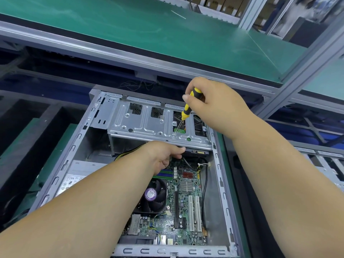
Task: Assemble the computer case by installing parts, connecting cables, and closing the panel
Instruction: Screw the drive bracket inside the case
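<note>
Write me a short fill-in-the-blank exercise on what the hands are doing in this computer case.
1. The right hand grips a yellow and black ____.
2. The tool's tip touches the metal drive ____, above the motherboard.
3. The left hand reaches ____ that metal part.

Missing words: screwdriver; cage; under

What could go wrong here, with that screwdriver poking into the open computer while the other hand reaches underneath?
The screwdriver tip sits on the metal bracket; a slip might drop the screw onto the circuit board below. The left hand reaches under the bracket's edge, so a slipping tip or sharp metal could nick it. The right hand holds the tool at a slant, which might strip the screw.
</note>
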A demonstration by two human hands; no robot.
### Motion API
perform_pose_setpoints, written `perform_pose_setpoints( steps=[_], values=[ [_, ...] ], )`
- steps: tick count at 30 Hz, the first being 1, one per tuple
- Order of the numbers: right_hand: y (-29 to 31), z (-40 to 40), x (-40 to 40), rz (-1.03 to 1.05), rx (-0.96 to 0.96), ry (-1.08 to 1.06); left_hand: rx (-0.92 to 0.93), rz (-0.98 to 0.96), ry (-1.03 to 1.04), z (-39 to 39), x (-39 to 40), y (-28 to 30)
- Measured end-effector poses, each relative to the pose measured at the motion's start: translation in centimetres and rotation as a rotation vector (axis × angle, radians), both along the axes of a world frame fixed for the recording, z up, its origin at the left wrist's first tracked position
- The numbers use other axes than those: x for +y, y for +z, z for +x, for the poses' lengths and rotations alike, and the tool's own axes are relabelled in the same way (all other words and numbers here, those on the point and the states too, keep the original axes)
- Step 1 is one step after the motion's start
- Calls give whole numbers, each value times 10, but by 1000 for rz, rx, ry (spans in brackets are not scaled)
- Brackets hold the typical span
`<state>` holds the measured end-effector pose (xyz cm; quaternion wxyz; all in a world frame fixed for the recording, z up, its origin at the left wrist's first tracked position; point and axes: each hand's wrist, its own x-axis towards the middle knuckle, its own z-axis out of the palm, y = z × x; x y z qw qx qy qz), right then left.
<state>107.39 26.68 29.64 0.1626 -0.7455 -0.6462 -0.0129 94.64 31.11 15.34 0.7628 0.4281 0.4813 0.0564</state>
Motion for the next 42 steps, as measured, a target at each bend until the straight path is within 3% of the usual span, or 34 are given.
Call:
perform_pose_setpoints(
  steps=[3,8,10,13,18,24,33,42],
  values=[
    [2,-1,-1,-37,48,49,5,-19,-67,-3,2,7],
    [4,-3,-8,-17,137,28,185,105,-452,-11,0,24],
    [3,-1,-14,60,214,-2,110,85,-580,-14,-4,33],
    [3,3,-24,213,388,-82,-174,-8,-648,-20,-6,49],
    [-2,5,-37,432,622,-200,-578,-36,-164,-17,2,54],
    [-17,-5,-44,544,855,-288,-643,-64,225,-12,9,53],
    [-28,-15,-40,567,958,-369,-382,298,295,-12,16,41],
    [-32,-9,-40,635,1087,-460,-366,430,356,-15,17,41]
  ],
)
